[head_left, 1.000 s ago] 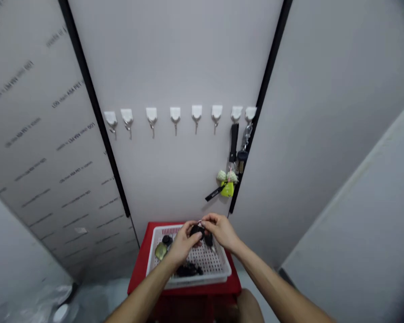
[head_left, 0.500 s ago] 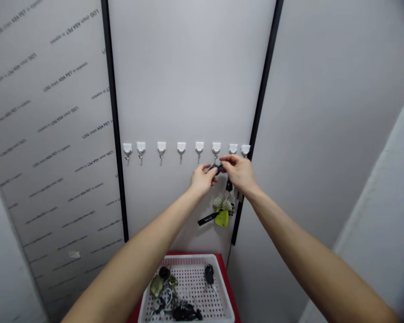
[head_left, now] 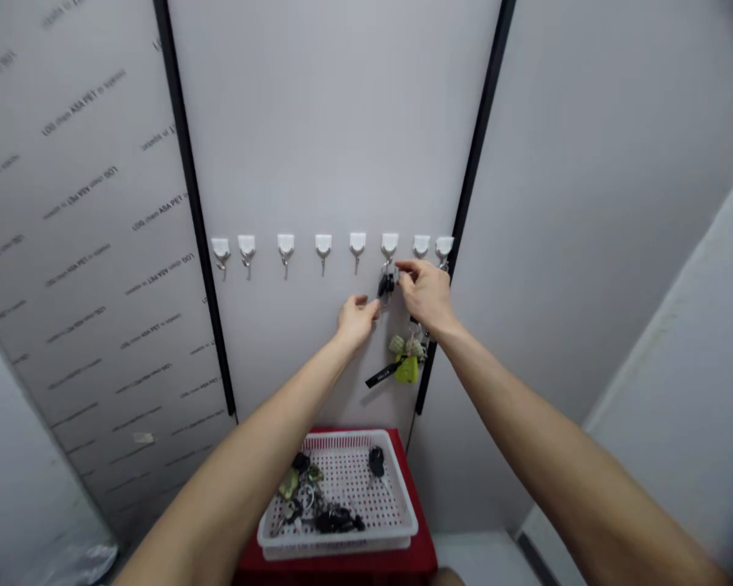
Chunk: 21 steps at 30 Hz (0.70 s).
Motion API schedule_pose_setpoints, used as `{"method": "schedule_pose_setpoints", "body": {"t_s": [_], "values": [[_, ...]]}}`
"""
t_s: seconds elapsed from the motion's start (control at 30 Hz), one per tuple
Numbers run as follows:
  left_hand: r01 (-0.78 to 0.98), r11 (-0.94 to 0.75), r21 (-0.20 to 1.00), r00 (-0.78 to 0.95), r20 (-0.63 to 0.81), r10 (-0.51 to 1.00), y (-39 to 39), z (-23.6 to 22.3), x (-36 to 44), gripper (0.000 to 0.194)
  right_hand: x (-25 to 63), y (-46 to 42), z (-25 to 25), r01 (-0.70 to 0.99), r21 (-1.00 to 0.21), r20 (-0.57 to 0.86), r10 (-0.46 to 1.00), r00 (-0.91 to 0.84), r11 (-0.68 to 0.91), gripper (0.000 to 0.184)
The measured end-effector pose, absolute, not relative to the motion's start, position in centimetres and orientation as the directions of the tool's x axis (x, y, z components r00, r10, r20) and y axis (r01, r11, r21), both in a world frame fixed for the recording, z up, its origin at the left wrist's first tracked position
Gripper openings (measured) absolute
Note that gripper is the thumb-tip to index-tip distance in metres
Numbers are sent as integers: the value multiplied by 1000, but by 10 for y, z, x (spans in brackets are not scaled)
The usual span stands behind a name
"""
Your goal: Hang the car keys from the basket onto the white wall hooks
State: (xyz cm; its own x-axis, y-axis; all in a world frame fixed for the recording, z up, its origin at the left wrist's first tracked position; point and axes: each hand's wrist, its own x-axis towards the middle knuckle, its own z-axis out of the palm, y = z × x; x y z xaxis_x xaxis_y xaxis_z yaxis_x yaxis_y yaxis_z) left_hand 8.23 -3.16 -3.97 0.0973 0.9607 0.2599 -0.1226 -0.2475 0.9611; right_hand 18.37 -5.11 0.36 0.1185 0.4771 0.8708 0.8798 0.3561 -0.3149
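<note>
A row of several white wall hooks [head_left: 323, 244] runs across the grey panel. A black key fob [head_left: 385, 284] hangs under the third hook from the right [head_left: 389, 245]. My right hand [head_left: 426, 293] pinches the fob's ring at that hook. My left hand [head_left: 357, 317] sits just below and left of the fob, fingers loosely curled, holding nothing I can see. Behind my right hand hang other key bunches with a yellow-green charm [head_left: 408, 368] and a black tag.
A white perforated basket [head_left: 397, 525] on a red stool [head_left: 424, 560] below holds several keys and fobs [head_left: 318, 505]. Black vertical strips [head_left: 190, 203] edge the panel. The left wall panel carries printed film.
Both hands rose from the basket to the hooks with a black key fob. The fob now hangs under the third hook from the right, and my left hand has dropped away from it.
</note>
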Motion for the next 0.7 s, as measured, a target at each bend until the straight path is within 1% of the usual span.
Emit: {"method": "schedule_pose_setpoints", "body": {"t_s": [0.07, 0.1, 0.13, 0.2, 0.27, 0.33, 0.37, 0.47, 0.6, 0.7], "values": [[-63, -241, 968, 116, 247, 962, -37, -72, 70, 28, 183, -62, -28, 871, -286, 893, 442, 90, 400, 25], [-32, -231, 972, 140, 233, 962, -41, -92, 63, 26, 182, -68, -49, 866, -279, 880, 472, 58, 414, 24], [5, -218, 976, 165, 214, 963, -46, -114, 56, 25, 180, -74, -73, 862, -278, 843, 537, 7, 424, 23], [106, -204, 973, 202, 180, 963, -59, -161, 42, 21, 176, -87, -126, 864, -275, 689, 713, -128, 421, 21], [237, -211, 948, 227, 156, 961, -75, -205, 31, 18, 173, -100, -175, 887, -260, 460, 857, -234, 382, 20], [365, -226, 903, 266, 131, 955, -88, -237, 23, 18, 172, -108, -211, 916, -222, 288, 920, -267, 335, 19], [416, -238, 878, 290, 119, 949, -92, -249, 20, 19, 172, -111, -222, 929, -194, 238, 934, -267, 315, 20], [490, -286, 823, 356, 111, 928, -98, -263, 17, 20, 173, -111, -236, 956, -89, 189, 947, -259, 279, 22], [519, -300, 801, 420, 67, 905, -96, -263, 18, 19, 170, -101, -234, 969, 58, 156, 956, -247, 241, 21], [527, -272, 805, 434, 21, 901, -95, -264, 18, 19, 167, -93, -235, 969, 109, 134, 962, -237, 224, 20]]}}
